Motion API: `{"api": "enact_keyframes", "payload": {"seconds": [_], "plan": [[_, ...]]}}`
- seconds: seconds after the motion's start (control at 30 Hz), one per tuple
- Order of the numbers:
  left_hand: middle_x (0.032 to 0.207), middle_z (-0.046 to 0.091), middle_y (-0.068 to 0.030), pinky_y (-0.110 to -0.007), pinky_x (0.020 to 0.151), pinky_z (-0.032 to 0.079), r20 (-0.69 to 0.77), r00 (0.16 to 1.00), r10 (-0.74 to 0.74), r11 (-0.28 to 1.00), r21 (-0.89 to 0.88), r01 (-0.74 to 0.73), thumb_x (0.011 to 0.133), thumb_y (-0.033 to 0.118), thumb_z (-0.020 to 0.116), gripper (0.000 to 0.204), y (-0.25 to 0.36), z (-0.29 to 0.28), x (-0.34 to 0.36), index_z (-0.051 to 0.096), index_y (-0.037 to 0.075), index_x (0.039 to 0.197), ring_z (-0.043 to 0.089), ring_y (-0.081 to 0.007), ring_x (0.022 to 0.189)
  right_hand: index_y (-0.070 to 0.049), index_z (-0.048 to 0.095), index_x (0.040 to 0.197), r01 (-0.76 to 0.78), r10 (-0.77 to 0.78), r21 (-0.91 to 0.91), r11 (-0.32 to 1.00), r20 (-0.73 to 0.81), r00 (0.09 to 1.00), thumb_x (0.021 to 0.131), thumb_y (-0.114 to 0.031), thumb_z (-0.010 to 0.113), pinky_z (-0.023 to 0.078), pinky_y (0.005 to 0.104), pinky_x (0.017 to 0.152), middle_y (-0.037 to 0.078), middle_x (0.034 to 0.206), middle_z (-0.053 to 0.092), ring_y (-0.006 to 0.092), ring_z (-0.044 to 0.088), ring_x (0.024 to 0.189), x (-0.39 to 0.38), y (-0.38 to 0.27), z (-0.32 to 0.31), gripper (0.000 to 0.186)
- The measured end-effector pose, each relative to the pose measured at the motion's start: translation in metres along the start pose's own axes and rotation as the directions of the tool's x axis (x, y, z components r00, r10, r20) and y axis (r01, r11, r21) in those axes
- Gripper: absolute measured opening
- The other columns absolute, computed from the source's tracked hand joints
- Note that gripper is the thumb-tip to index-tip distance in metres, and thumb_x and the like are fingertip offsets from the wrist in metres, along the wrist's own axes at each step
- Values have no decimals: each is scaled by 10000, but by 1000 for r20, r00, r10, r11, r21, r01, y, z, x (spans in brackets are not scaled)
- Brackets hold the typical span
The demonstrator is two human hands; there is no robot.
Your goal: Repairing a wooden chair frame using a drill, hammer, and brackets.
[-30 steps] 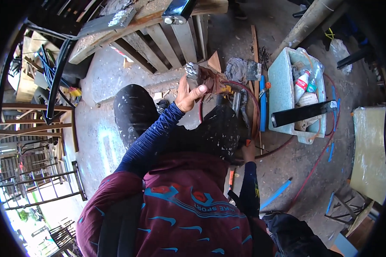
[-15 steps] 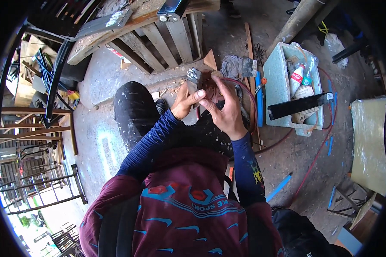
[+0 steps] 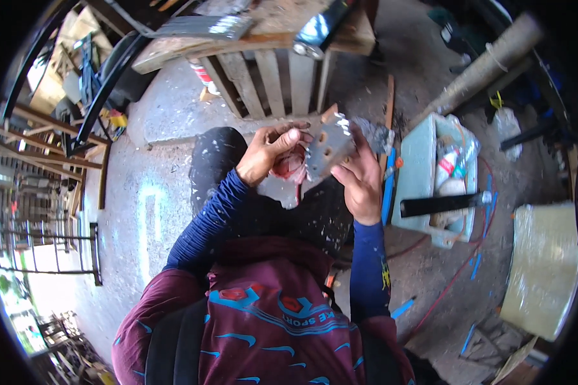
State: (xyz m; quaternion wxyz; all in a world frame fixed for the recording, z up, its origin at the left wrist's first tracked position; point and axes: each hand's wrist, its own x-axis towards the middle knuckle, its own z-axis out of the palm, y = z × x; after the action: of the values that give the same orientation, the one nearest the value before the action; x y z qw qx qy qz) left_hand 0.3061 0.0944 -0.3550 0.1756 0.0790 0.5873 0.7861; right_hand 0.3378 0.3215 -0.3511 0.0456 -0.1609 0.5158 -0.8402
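Observation:
My left hand (image 3: 270, 151) has its fingers curled over a reddish, worn tool (image 3: 289, 165), with a red hose (image 3: 298, 192) hanging below it; its grip is partly hidden. My right hand (image 3: 359, 179) holds a flat grey metal piece (image 3: 322, 144) with holes through it and pale material on its upper edge. Both hands are above my paint-spattered dark knees (image 3: 215, 151), a short way apart, with the plate between them.
A wooden slatted bench (image 3: 270, 77) stands ahead. At right are a pale foam box (image 3: 411, 173) with bottles, a pole (image 3: 481, 64), a wrapped board (image 3: 539, 269) and blue strips (image 3: 388, 192) on the floor. Wooden and metal frames (image 3: 96, 179) stand at left.
My right hand came up from low by my side and now holds the metal piece, which was in my left hand. The piece moved rightward, uncovering the reddish tool, and my hands have separated.

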Motion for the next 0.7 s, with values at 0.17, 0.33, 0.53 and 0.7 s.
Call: {"api": "enact_keyframes", "payload": {"seconds": [0.17,0.33,0.53,0.7], "plan": [[1054,727,-109,-295,840,546,-55,998,-15,999,-53,12,951,167,705,341,34,-10,-22,667,-67,1195,686,-167,917,28,201,1584,101,-94,-18,995,231,968,884,-208,743,280,390,1182,171,1511,447,262,435,1397,32,-14,18,916],[942,742,-59,-260,757,552,30,999,-38,984,-170,42,874,108,792,187,57,-28,-38,748,-20,1003,681,-125,812,25,200,1588,-4,47,-100,995,428,903,922,-309,723,317,383,1153,188,1511,443,280,466,1370,64,-23,40,910],[860,727,-62,-269,675,564,-204,978,-45,873,-484,-61,889,90,768,137,56,-44,-28,724,-10,971,675,-123,731,50,499,1424,146,-141,-512,846,49,989,1015,-238,619,472,334,1007,157,1322,640,246,628,1175,94,-16,82,514],[764,667,-45,-282,579,519,-403,906,-132,849,-518,-107,880,106,782,137,53,-44,-19,731,-15,915,598,-124,614,10,533,1333,429,-376,-897,-111,437,817,673,-235,875,417,487,1022,148,1337,542,355,476,1251,92,-15,117,782]]}}
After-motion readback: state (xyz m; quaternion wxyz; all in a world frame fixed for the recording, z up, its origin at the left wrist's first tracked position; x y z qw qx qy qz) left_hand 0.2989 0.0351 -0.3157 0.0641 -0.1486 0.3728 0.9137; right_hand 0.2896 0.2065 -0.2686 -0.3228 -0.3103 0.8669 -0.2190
